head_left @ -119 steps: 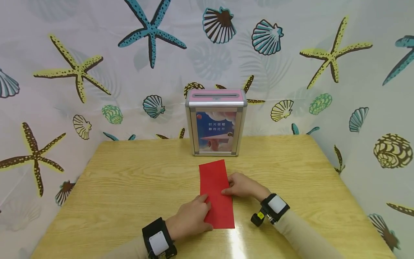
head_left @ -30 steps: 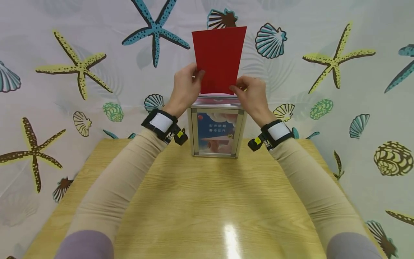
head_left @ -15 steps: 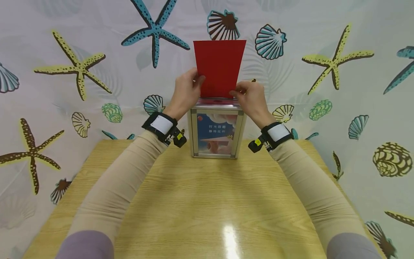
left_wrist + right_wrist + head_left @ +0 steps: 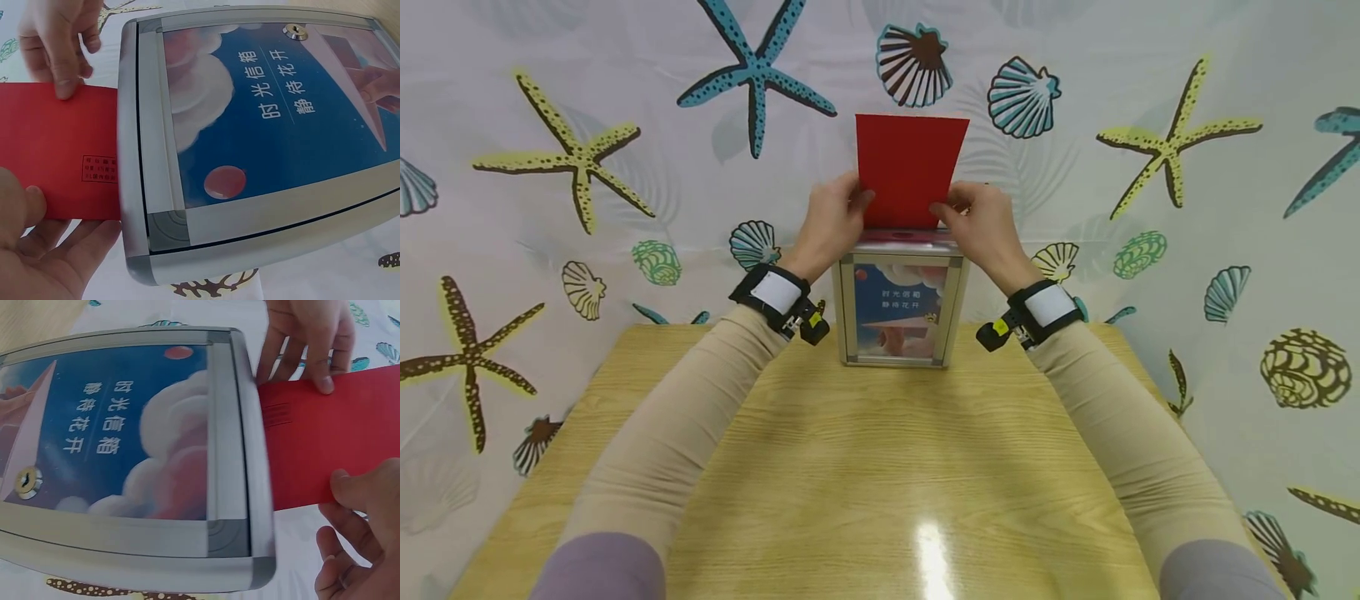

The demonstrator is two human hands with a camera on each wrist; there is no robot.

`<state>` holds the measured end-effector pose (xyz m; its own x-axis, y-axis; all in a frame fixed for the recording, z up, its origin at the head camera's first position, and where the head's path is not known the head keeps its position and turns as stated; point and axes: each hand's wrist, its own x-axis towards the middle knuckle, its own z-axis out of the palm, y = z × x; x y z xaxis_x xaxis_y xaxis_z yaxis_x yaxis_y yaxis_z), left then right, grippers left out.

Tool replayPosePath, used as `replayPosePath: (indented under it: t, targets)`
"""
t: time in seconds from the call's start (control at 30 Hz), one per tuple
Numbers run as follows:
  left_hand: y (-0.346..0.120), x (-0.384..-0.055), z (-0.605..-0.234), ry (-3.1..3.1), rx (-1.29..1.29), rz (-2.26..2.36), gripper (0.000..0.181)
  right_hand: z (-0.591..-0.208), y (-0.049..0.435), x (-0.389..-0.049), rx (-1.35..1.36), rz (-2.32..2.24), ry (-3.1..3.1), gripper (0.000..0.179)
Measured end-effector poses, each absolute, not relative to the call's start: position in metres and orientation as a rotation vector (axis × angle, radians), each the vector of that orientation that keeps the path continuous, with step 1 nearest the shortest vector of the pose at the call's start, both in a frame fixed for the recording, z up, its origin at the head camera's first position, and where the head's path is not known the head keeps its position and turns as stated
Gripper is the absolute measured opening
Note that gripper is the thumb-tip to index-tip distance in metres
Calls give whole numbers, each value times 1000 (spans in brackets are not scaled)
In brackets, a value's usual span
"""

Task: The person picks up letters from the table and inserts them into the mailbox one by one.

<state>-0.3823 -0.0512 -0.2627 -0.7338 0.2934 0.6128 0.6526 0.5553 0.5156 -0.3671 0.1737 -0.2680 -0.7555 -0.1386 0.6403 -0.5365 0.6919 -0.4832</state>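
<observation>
A red paper envelope point(image 4: 912, 171) stands upright at the top of a silver-framed letter box point(image 4: 895, 312) with a pink top. Its lower end is hidden at the slot. My left hand point(image 4: 832, 218) pinches the envelope's left edge, thumb on the near face. On the opposite edge my right hand point(image 4: 987, 223) pinches it low, near the box top. Small printed characters show on the envelope point(image 4: 56, 137) in the left wrist view, beside the box's top edge. In the right wrist view, the thumb of the right hand point(image 4: 369, 515) lies on the red paper.
The box stands at the back of a wooden table point(image 4: 850, 467). Behind it hangs a white cloth point(image 4: 700, 183) printed with starfish and shells, which also runs down both sides. A small lock point(image 4: 28, 481) sits on the box's front.
The envelope has gone from lying on the table to standing above the box. Over the last second it has moved down into the slot, with less of it showing. Both hands have lowered slightly.
</observation>
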Motion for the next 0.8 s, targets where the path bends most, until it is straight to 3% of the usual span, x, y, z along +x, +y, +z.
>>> replayPosePath:
  t: [0.27,0.8]
  targets:
    - [-53,-383,-265,-2382,-717,-1063,25,-256,170,-364,571,881,-2236,14]
    - [-51,-380,-260,-2342,-762,-994,29,-267,171,-367,550,914,-2234,15]
